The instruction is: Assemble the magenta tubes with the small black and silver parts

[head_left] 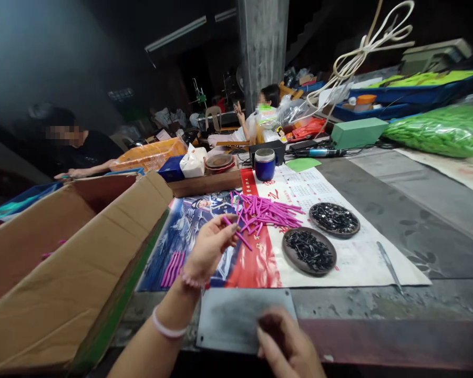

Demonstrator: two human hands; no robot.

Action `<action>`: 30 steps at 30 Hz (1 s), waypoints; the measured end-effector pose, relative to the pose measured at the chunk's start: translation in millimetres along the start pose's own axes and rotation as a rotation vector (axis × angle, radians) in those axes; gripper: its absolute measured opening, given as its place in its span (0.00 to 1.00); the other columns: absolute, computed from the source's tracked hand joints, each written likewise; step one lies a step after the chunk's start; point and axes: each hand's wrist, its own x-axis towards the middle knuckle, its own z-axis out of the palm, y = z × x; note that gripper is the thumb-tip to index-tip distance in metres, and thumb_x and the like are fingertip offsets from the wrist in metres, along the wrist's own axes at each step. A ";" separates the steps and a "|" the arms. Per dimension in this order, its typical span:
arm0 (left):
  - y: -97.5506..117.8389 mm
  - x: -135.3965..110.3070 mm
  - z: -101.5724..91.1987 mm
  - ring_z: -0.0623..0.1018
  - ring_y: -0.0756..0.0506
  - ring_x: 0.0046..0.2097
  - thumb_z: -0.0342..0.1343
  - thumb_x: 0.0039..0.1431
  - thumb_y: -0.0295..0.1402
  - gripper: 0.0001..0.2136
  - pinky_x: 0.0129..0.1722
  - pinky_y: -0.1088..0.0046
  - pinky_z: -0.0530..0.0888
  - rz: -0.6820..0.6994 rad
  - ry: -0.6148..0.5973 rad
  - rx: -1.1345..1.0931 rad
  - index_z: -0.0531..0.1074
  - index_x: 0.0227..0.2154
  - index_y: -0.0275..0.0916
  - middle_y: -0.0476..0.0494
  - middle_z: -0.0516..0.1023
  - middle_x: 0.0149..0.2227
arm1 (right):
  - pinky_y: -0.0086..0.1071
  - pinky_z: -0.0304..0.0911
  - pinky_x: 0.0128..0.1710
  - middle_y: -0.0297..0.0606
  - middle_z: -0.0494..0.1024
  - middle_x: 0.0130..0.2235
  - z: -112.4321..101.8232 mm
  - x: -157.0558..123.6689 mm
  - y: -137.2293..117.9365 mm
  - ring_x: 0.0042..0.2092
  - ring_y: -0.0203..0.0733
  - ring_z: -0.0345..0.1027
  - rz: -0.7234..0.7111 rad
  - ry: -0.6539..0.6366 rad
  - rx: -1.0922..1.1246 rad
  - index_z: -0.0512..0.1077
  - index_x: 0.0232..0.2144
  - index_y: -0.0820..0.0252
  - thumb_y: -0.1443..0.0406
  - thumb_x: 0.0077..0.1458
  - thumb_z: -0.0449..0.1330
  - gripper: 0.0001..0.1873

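Observation:
My left hand (pixel 211 249) pinches a thin magenta stick (pixel 242 240) between thumb and fingers, above the calendar sheet. Just beyond it lies a loose pile of similar magenta sticks (pixel 270 211). Several more magenta sticks (pixel 173 269) lie side by side left of my wrist. Low in the view, my right hand (pixel 287 344) is over the grey metal plate (pixel 224 320), blurred, with thumb and fingertips curled close together. Whatever is between them cannot be made out. Two round dishes stand to the right: a nearer dish (pixel 288 257) of small black pieces and a farther dish (pixel 350 231) of shiny black pieces.
An open cardboard box (pixel 114 247) borders the left side. Silvery tweezers (pixel 389 266) lie at the right. Behind are a blue jar (pixel 265 167), a green box (pixel 358 132) and a bag of green pieces (pixel 437 128). Two other people sit across the table.

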 end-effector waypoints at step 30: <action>-88.2 -168.3 -14.2 0.76 0.47 0.30 0.49 0.70 0.41 0.13 0.32 0.75 0.72 -0.100 -0.353 0.394 0.78 0.45 0.45 0.45 0.79 0.32 | 0.29 0.69 0.36 0.38 0.80 0.37 -102.2 30.5 -29.0 0.37 0.40 0.76 -0.066 -0.253 -0.467 0.74 0.41 0.55 0.64 0.67 0.56 0.06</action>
